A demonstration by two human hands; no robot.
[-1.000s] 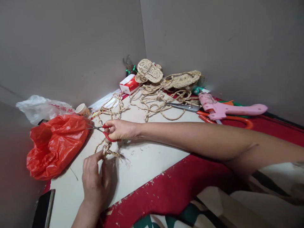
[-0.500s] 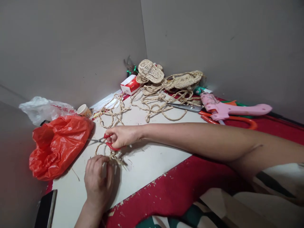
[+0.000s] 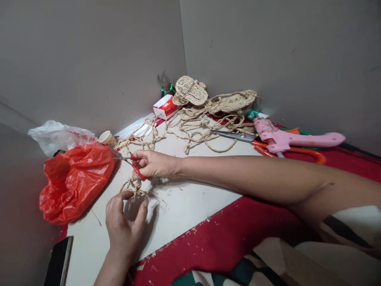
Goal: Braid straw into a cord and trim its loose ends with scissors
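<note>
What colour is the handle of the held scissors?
The handle is red, clearest in the head view.

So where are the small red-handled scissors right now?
In the head view, left of centre: the red-handled scissors are in the right hand, blades pointing left toward the red plastic bag.

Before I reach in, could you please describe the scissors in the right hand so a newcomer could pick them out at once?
Find the white board, then the right hand over it. It holds the small scissors, blades pointing towards the red plastic bag. Their handles are red, whereas the larger scissors partly under the pink glue gun have orange ones.
</note>
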